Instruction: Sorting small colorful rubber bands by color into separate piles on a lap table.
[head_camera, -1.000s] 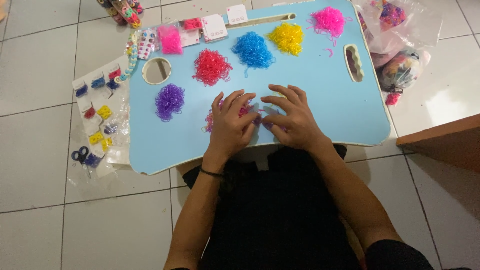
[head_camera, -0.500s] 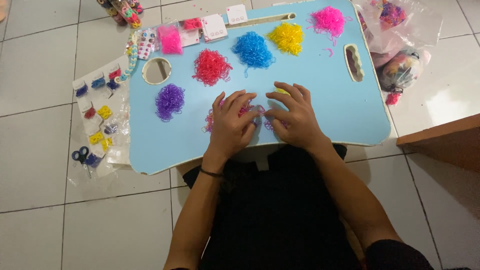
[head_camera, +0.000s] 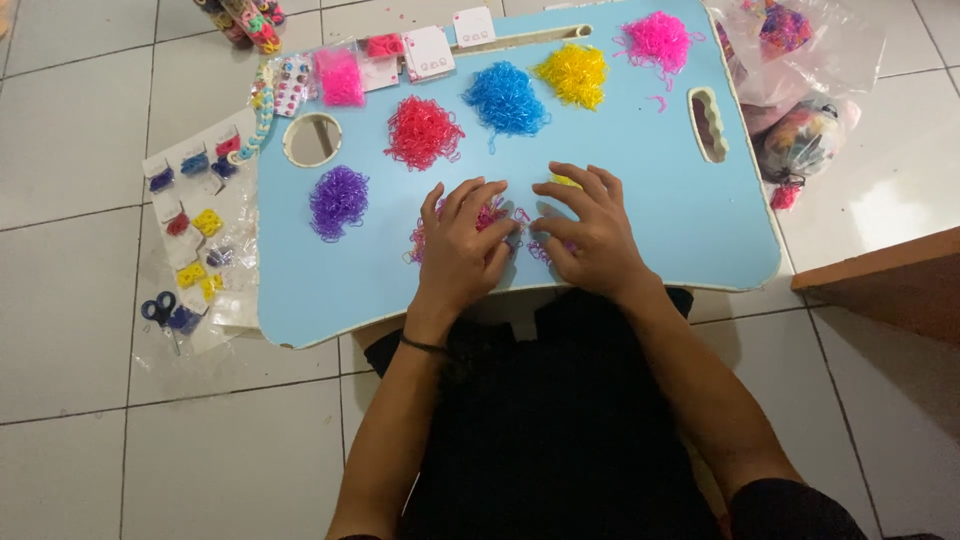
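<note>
Left hand (head_camera: 462, 250) and right hand (head_camera: 585, 232) lie flat, fingers spread, gripping nothing, on mixed bands (head_camera: 492, 218) at the surface's (head_camera: 650, 200) near edge.

Six elastic piles (head_camera: 424, 131), two hands (head_camera: 462, 250).

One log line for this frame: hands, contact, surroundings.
left hand: flat on mixed elastic pile | right hand: beside it, fingers spread on pile | surface: blue lap table | nearby: purple pile, red pile

Both hands, left (head_camera: 458, 250) and right (head_camera: 590, 235), rest side by side on the lap table (head_camera: 660, 215). Five band piles (head_camera: 505, 98) lie behind them (farther from the person). Scissors (head_camera: 160, 310) lie on the floor, left of the table.
</note>
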